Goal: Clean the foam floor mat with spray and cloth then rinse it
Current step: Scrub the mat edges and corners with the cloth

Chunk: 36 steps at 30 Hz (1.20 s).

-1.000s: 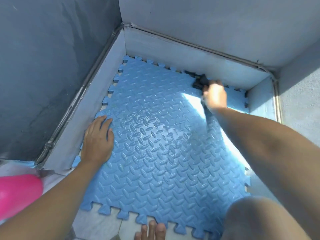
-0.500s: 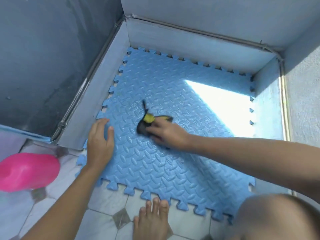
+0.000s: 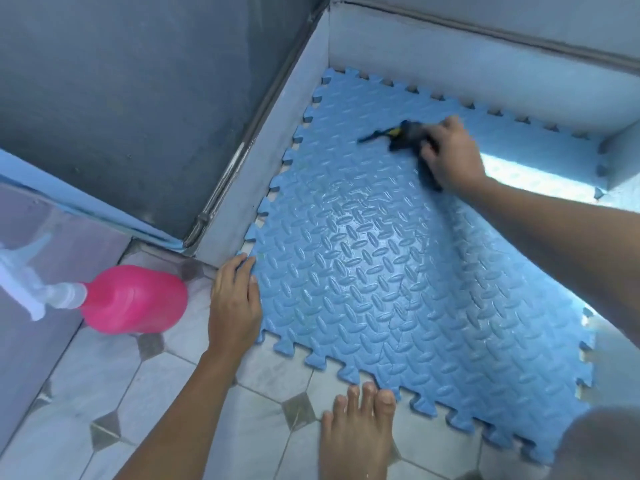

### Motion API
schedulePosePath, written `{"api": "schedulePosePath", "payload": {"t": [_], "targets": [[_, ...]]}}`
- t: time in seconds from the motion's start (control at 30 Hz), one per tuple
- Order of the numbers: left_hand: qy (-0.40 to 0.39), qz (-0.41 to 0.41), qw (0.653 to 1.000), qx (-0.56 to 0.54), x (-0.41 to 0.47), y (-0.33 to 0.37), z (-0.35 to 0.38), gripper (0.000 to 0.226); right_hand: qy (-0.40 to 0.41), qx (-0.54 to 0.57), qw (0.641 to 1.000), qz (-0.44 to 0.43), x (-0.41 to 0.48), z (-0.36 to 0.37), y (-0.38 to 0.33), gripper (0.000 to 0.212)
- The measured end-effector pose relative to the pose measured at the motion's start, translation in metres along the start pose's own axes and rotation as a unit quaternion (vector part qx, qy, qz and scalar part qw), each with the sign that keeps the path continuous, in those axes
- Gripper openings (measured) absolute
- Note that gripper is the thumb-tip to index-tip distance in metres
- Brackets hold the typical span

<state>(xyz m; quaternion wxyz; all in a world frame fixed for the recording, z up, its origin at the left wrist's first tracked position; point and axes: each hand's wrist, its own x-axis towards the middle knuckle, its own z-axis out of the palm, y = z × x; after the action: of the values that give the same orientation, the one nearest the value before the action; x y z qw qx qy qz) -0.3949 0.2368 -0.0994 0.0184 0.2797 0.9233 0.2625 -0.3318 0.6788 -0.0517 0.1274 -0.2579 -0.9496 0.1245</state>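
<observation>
Mat position: The foam mat [image 3: 398,289] is lying flat in a corner recess. It is filling the view from centre out to 3 o'clock, with its far edge sitting just beside the grey ledge [image 3: 450,64] at 12 o'clock.
Right hand: The right hand [image 3: 450,154] is clenching a dark cloth [image 3: 405,136] and pressing it onto the mat at 1 o'clock. A loose tail of the cloth is trailing toward 11 o'clock.
Left hand: The left hand [image 3: 235,299] is lying flat with straight fingers, grasping nothing, and is pinning the mat's edge at 8 o'clock.
Spray bottle: The pink spray bottle [image 3: 135,299] is lying on its side on the tiled floor [image 3: 156,393] at 9 o'clock, near the left hand but apart from it.
Surface condition: The mat's centre is glistening and is probably wet.
Risk, mat shift: If the left hand is lifting while the cloth is driving away from the body, the light foam is likely sliding or buckling against the ledge.
Risk, missed zones: Glare from the sunlit patch [image 3: 536,171] at 2 o'clock is making residue hard to judge. The toothed edges are likely trapping dirt.
Risk, slip: A bare foot [image 3: 356,434] is standing at 6 o'clock, right at the mat's near edge. Run-off onto the smooth tile is likely making the footing slippery.
Risk, bottle: Lying on its side, the bottle is possibly leaking or rolling.
</observation>
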Motion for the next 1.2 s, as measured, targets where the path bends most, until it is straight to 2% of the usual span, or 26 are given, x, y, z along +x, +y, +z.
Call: {"api": "schedulePosePath", "payload": {"t": [0.1,0.17,0.27,0.37,0.43,0.53,0.6,0.63,0.67,0.77,0.87,0.93,1.0,1.1,1.17,1.2], "targets": [[0.024,-0.031,0.998,-0.055,-0.001,0.004,0.000,0.037,0.065,0.001,0.977,0.202,0.029,0.001,0.011,0.027],[0.038,-0.066,0.992,-0.098,-0.003,0.009,-0.003,0.037,0.046,0.016,0.980,0.191,0.039,0.015,-0.017,0.030],[0.079,-0.082,0.986,-0.122,-0.012,0.026,-0.014,0.034,-0.016,0.032,0.998,0.045,0.036,0.041,-0.082,0.031],[0.120,-0.041,0.981,-0.148,-0.012,0.046,-0.028,0.030,-0.069,0.066,0.988,-0.124,0.004,0.056,-0.154,0.028],[0.156,-0.013,0.974,-0.164,-0.001,0.059,-0.042,0.028,-0.133,0.103,0.956,-0.241,-0.036,0.064,-0.198,0.029],[0.168,0.009,0.973,-0.160,0.021,0.077,-0.059,0.022,-0.240,0.136,0.870,-0.408,-0.110,0.059,-0.236,0.030],[0.133,0.018,0.979,-0.150,0.034,0.083,-0.061,0.021,-0.291,0.154,0.827,-0.456,-0.147,0.050,-0.235,0.032],[0.115,0.018,0.982,-0.146,0.040,0.084,-0.057,0.022,-0.295,0.142,0.815,-0.478,-0.156,0.046,-0.228,0.033],[0.098,0.017,0.985,-0.143,0.045,0.084,-0.052,0.023,-0.292,0.131,0.818,-0.477,-0.157,0.041,-0.218,0.035],[0.048,0.029,0.991,-0.122,0.058,0.083,-0.024,0.029,-0.256,0.117,0.884,-0.373,-0.133,0.022,-0.161,0.038],[-0.011,0.048,0.994,-0.102,0.067,0.087,0.009,0.036,-0.165,0.086,0.964,-0.188,-0.102,-0.005,-0.072,0.038],[-0.039,0.067,0.994,-0.072,0.073,0.089,0.027,0.040,-0.103,0.051,0.991,-0.067,-0.089,-0.026,-0.003,0.032],[-0.062,0.070,0.995,-0.028,0.075,0.087,0.040,0.044,-0.043,-0.005,0.996,0.072,-0.088,-0.049,0.062,0.024],[-0.073,0.077,0.994,0.026,0.073,0.075,0.049,0.048,0.057,-0.025,0.969,0.239,-0.115,-0.068,0.134,0.029],[-0.073,0.084,0.993,0.044,0.070,0.066,0.051,0.051,0.066,-0.025,0.960,0.269,-0.136,-0.066,0.143,0.030],[-0.071,0.087,0.993,0.047,0.070,0.065,0.052,0.050,0.056,-0.024,0.964,0.258,-0.142,-0.065,0.135,0.029]]}}
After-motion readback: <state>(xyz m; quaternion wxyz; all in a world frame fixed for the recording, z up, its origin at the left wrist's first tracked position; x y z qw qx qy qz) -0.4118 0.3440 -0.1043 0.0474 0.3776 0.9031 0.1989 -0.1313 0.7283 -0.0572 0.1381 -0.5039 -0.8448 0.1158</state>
